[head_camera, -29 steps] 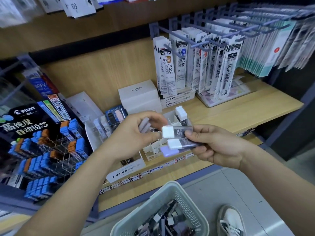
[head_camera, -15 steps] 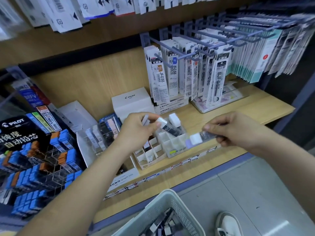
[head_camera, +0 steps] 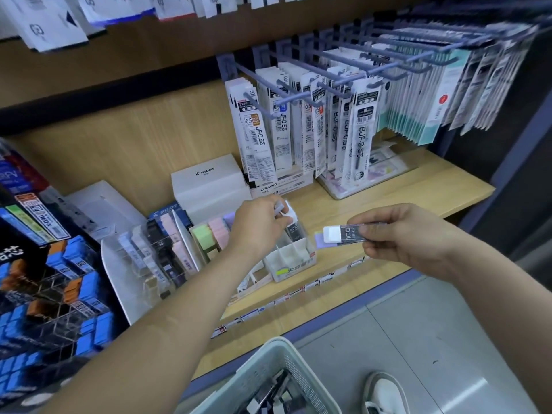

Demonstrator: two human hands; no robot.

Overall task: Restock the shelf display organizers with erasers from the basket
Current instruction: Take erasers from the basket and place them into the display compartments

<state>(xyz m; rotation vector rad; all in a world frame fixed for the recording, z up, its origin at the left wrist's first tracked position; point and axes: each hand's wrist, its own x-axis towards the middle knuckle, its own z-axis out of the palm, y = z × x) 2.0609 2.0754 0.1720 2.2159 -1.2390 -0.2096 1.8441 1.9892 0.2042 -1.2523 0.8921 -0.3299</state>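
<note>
My left hand [head_camera: 259,225] reaches over the white divided organizer [head_camera: 291,259] on the shelf and pinches a white eraser in a black sleeve [head_camera: 291,225], lowering it into a rear compartment. A pale grey eraser end shows above its fingers. My right hand [head_camera: 400,236] hovers to the right of the organizer and pinches two stacked erasers [head_camera: 340,234], a white one in a black sleeve above a lilac one. The pale green basket [head_camera: 268,372] with several more erasers sits at the bottom of the view.
Pastel erasers [head_camera: 209,234] stand in a box left of the organizer, beside a clear tray of sleeved erasers [head_camera: 158,258]. A white Pilot box [head_camera: 209,183] stands behind. Refill packs [head_camera: 313,127] hang on hooks above. A lead display [head_camera: 44,288] fills the left. A white shoe [head_camera: 385,395] rests on the floor.
My left hand took one black-sleeved eraser from my right hand's stack and carried it back to the organizer. My right hand drew away to the right with two erasers.
</note>
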